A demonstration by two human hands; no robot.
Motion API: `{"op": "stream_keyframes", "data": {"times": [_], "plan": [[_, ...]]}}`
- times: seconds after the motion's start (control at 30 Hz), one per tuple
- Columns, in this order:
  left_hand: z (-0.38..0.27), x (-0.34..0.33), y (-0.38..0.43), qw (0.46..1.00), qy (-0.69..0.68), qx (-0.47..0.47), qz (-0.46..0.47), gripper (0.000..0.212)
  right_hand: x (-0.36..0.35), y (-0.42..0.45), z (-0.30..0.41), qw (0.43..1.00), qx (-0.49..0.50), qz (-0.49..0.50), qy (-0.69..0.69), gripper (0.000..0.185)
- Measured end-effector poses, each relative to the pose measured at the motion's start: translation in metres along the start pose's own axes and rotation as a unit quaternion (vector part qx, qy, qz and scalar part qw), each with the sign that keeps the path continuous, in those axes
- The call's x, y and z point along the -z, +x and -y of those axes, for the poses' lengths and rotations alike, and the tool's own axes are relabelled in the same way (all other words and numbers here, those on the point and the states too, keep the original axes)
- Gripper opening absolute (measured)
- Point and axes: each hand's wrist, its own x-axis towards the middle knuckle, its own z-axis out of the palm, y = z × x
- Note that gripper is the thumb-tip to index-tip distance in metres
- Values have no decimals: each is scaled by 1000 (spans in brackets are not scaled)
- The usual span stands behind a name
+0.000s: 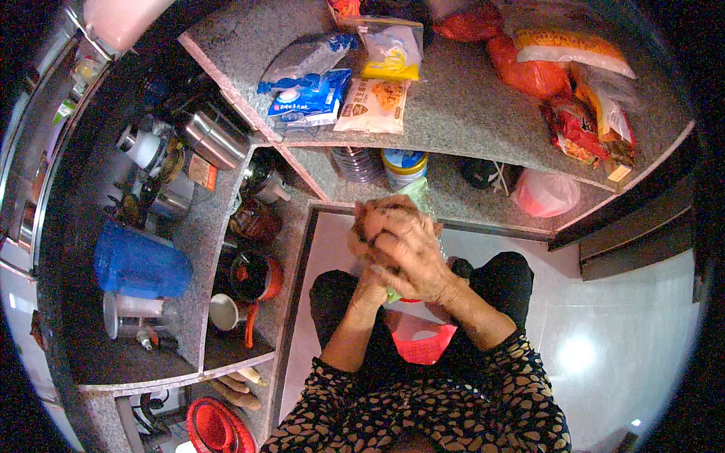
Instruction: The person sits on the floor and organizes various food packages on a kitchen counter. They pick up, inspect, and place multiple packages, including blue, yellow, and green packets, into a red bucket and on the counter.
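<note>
Both hands are pressed together above the gap between the knees, around a light green plastic bag (418, 195). Its top sticks out beyond the fingers, and a lower bit shows below the wrists. My right hand (410, 249) lies over the front, fingers curled. My left hand (368, 226) is blurred and partly hidden behind it, closed against the same bag. The bag's contents cannot be made out. Below the forearms, between the legs, a red plastic object (425, 344) shows in part.
A stone shelf (453, 113) ahead carries food packets (374, 105) and red plastic bags (524, 71). Beneath it stand a tin (405, 167) and a tied pinkish bag (546, 192). Left shelves hold a blue plastic container (141, 260), a steel canister (218, 139), a red pot (272, 277) and red basins (218, 427).
</note>
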Motion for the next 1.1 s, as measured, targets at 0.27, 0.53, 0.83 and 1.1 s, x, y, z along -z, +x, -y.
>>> {"op": "stream_keyframes", "data": {"times": [0.27, 0.53, 0.83, 1.1], "plan": [[-12, 5, -15, 972, -200, 10, -126, 58, -10, -14, -19, 953, -242, -102, -150, 42], [-22, 7, -6, 949, -246, -54, -189, 52, -24, -37, 15, 967, -213, -33, -138, 50], [-60, -6, -9, 955, -219, 22, -197, 51, -18, -42, 44, 993, 71, 84, 37, 29], [-26, -2, -13, 973, -186, 21, -133, 62, 26, 11, -20, 968, -239, -73, 27, 44]]}}
